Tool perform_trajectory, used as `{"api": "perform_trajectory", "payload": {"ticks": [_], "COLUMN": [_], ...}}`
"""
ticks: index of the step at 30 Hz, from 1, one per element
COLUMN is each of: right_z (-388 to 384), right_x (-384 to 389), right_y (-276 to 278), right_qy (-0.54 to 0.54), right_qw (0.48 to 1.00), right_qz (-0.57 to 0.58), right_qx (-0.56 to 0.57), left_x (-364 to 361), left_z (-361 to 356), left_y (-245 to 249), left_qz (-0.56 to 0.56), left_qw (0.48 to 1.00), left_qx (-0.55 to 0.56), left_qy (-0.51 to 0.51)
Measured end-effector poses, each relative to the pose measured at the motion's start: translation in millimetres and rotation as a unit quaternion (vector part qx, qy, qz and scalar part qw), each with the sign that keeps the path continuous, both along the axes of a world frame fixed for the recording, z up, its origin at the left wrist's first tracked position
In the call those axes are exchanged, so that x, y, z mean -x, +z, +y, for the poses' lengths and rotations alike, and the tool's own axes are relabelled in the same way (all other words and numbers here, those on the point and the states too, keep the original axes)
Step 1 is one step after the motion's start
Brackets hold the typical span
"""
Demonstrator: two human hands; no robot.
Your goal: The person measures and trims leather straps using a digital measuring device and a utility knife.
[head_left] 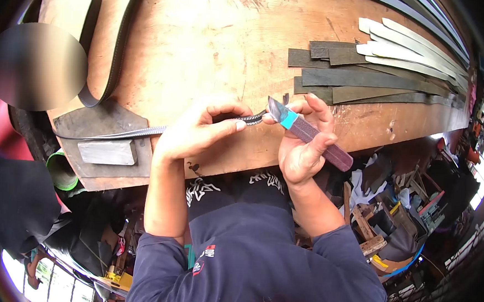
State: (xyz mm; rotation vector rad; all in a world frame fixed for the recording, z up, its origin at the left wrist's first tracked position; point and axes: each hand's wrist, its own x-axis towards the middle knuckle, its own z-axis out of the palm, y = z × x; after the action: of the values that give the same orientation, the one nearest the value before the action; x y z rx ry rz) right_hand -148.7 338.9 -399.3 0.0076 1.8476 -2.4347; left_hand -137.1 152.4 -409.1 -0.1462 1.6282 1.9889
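Observation:
My left hand [202,129] pinches a narrow dark strap [150,131] with pale stitching between thumb and fingers. The strap runs left from that hand across the bench, and its short end sticks out toward my right hand [303,152]. In the right hand lies a knife [325,145] with a purple-brown wrapped handle and a blue band below the blade. Its blade points up and left, beside the strap's end. The right fingertips are close to that end; whether they touch it is hidden behind the knife.
Dark flat strips [362,81] and white strips [414,48] are piled at the right of the wooden bench [204,49]. A grey block [107,152] rests on a dark sheet [91,121] at left, near a looped belt [117,55]. A green-rimmed container [62,172] stands below the edge.

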Motion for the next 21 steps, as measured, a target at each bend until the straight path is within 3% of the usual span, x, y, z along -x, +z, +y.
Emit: {"api": "perform_trajectory", "payload": {"ticks": [11, 21], "right_z": [-5, -7], "right_x": [-4, -11], "right_y": [-20, -25], "right_qy": [-0.017, 0.028], "right_qw": [0.995, 0.995], "right_qz": [-0.002, 0.08], "right_qx": [0.095, 0.045], "left_x": [6, 6], "left_z": [-5, -1], "left_y": [6, 8], "left_qz": [-0.02, -0.037], "left_qw": [0.997, 0.997], "left_qx": [-0.061, -0.058], "left_qy": [0.033, 0.045]}}
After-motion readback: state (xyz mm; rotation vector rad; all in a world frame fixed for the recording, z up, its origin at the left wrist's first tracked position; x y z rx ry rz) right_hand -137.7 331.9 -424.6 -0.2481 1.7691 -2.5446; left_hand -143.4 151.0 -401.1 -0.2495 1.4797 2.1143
